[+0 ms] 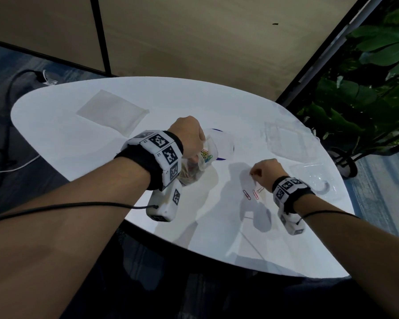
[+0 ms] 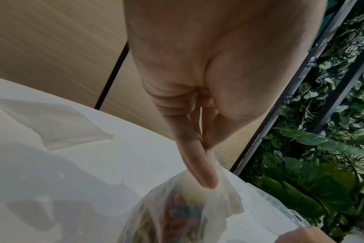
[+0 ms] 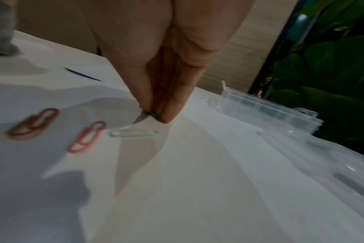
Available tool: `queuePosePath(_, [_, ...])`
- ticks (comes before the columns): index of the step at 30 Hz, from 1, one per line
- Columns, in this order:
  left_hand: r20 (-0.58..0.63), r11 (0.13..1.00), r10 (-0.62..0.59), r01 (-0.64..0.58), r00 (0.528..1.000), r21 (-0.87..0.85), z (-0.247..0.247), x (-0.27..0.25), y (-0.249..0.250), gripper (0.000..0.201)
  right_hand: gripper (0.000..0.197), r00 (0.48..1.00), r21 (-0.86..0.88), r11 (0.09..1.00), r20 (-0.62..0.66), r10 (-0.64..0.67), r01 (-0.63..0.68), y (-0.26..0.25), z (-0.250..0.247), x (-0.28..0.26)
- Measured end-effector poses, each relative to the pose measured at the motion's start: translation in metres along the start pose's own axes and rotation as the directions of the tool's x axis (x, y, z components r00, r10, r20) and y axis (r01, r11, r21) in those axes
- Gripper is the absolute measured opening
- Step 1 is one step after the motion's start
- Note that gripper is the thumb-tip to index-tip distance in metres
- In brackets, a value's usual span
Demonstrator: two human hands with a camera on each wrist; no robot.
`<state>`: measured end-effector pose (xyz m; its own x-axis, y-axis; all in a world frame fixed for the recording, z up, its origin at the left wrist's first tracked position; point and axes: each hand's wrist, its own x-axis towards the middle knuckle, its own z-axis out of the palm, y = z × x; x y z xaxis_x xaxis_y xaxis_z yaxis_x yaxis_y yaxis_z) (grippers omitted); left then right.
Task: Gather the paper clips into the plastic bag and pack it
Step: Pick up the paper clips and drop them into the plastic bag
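My left hand (image 1: 189, 137) pinches the rim of a clear plastic bag (image 1: 194, 169) and holds it up above the white table (image 1: 78, 146); the thumb (image 2: 199, 167) presses the bag's edge (image 2: 218, 194). Several coloured paper clips (image 1: 206, 155) lie inside the bag. My right hand (image 1: 264, 172) is low over the table with its fingertips (image 3: 170, 113) pinched on a small green paper clip (image 3: 153, 115). Next to it lie two red clips (image 3: 33, 123) (image 3: 86, 136) and a white clip (image 3: 133, 132), also seen in the head view as red clips (image 1: 247, 194) near the right wrist.
An open clear plastic box (image 3: 268, 106) stands at the table's right side, with its lid (image 1: 313, 180) nearby. A flat empty bag (image 1: 112, 111) lies at the back left. Green plants (image 1: 366, 88) stand beyond the right edge. Cables (image 1: 5, 166) run on the floor at left.
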<state>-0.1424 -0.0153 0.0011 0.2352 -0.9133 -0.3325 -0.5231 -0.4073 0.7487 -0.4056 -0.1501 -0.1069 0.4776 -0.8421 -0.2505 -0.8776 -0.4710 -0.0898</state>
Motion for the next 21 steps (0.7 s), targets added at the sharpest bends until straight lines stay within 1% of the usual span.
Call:
queuePosePath(3, [0.018, 0.999, 0.002, -0.002, 1.0, 0.038, 0.002, -0.001, 0.002, 0.037, 0.016, 0.993, 0.006, 0.993, -0.009, 0.121, -0.121, 0.021, -0.007, -0.005])
queuePosePath(6, [0.028, 0.999, -0.001, -0.001, 1.0, 0.049, 0.003, -0.002, 0.005, 0.037, 0.015, 0.965, 0.036, 0.965, 0.018, 0.261, -0.261, 0.031, -0.009, -0.014])
queuePosePath(9, [0.028, 0.999, 0.002, -0.003, 1.0, 0.054, 0.003, -0.004, 0.006, 0.037, 0.02, 0.942, 0.112, 0.936, 0.02, 0.334, -0.334, 0.028, -0.004, -0.022])
queuePosePath(11, [0.029, 0.998, 0.007, -0.009, 1.0, 0.058, 0.002, -0.005, 0.006, 0.038, 0.019, 0.941, 0.137, 0.931, 0.042, 0.337, -0.339, 0.02, 0.001, -0.028])
queuePosePath(14, [0.033, 0.998, 0.01, -0.012, 0.999, 0.064, 0.001, -0.006, 0.006, 0.036, 0.011, 0.954, 0.15, 0.943, 0.051, 0.294, -0.298, 0.009, 0.008, -0.036])
queuePosePath(18, [0.035, 0.997, 0.013, -0.015, 0.999, 0.07, 0.001, -0.007, 0.007, 0.037, 0.021, 0.982, 0.185, 0.964, 0.026, 0.188, -0.19, 0.003, 0.017, -0.039])
queuePosePath(21, [0.038, 0.998, 0.012, -0.014, 0.999, 0.068, 0.0, -0.007, 0.007, 0.037, 0.024, 0.99, 0.162, 0.977, 0.04, 0.135, -0.139, 0.001, 0.016, -0.041])
